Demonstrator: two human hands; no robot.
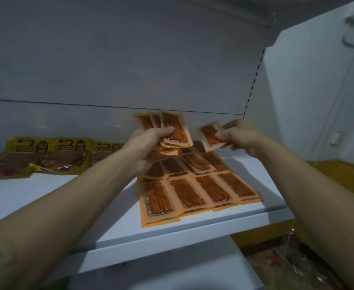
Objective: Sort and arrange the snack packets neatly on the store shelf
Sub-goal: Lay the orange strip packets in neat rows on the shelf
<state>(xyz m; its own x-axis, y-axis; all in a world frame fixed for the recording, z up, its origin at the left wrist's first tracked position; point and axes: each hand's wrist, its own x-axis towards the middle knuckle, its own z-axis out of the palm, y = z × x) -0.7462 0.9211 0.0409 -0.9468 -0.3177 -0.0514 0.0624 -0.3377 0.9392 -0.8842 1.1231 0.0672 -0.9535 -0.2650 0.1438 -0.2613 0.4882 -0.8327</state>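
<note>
Three yellow packets (36,155) lie side by side at the far left of the white shelf (46,197). Right of them, the left hand (146,145) grips a fan of orange packets (173,130) above the shelf. Below both hands, rows of orange packets (197,185) lie overlapping, reaching the near edge. At the right, the right hand (240,137) pinches a single orange packet (210,136), just beside the fan.

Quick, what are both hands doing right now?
Left hand: grips a bunch of orange packets.
Right hand: pinches one orange packet.
</note>
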